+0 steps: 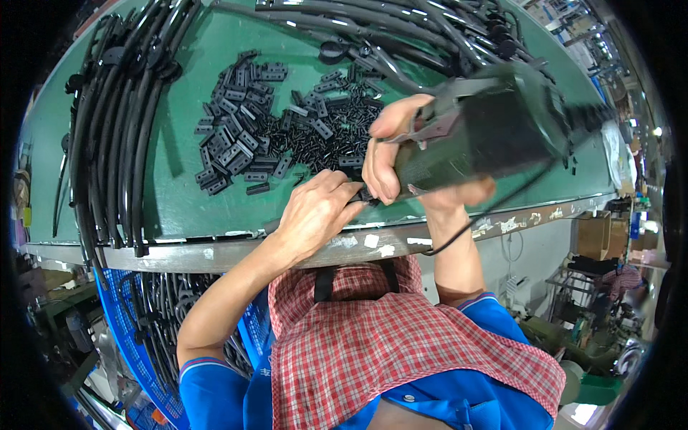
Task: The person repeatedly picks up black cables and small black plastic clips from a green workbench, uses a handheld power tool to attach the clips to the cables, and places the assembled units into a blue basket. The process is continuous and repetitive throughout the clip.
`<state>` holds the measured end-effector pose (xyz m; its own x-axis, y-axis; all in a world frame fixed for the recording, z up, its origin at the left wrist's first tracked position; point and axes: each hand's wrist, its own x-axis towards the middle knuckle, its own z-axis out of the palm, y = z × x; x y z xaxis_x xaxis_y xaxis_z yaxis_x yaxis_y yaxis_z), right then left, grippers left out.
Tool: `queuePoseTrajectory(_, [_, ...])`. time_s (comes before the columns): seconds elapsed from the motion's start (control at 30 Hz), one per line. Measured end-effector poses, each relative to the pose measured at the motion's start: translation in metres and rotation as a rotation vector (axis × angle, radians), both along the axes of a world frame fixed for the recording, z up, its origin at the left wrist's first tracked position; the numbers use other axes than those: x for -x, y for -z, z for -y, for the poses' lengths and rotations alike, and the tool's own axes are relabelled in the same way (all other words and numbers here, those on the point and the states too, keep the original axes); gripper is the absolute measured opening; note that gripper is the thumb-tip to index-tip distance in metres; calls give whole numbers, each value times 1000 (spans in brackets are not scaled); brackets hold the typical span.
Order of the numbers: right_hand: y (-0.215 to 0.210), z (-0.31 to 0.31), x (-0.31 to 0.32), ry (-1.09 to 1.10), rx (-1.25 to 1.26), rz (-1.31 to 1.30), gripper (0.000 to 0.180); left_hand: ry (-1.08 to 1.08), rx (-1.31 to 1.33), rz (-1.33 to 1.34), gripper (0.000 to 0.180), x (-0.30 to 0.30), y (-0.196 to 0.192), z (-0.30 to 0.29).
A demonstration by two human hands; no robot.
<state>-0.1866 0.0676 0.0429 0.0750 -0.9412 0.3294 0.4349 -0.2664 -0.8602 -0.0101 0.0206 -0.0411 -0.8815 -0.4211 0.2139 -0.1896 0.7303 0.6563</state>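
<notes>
Right hand (401, 154): wrapped tight round a black power tool (494, 129).
Left hand (315, 211): pinching a small black clip (363, 195).
Tabletop (179, 193): green, with a clip pile (279, 125).

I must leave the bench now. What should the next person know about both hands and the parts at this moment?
Left hand: fingers closed on a small black part at the table's front edge.
Right hand: grips a dark power tool, its tip against that part.
Pile of small black clips lies loose on the green mat; long black strips lie left and at the back.
Done count: cannot tell. Left: the loose pile.
</notes>
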Motion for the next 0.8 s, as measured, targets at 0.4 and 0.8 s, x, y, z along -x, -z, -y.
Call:
queuePoseTrajectory(0.4, [43, -145, 35, 492, 66, 593, 68, 100, -214, 6, 55, -39, -29, -4])
queuePoseTrajectory(0.8, [96, -158, 90, 655, 70, 858, 63, -1117, 144, 182, 51, -290, -131, 241])
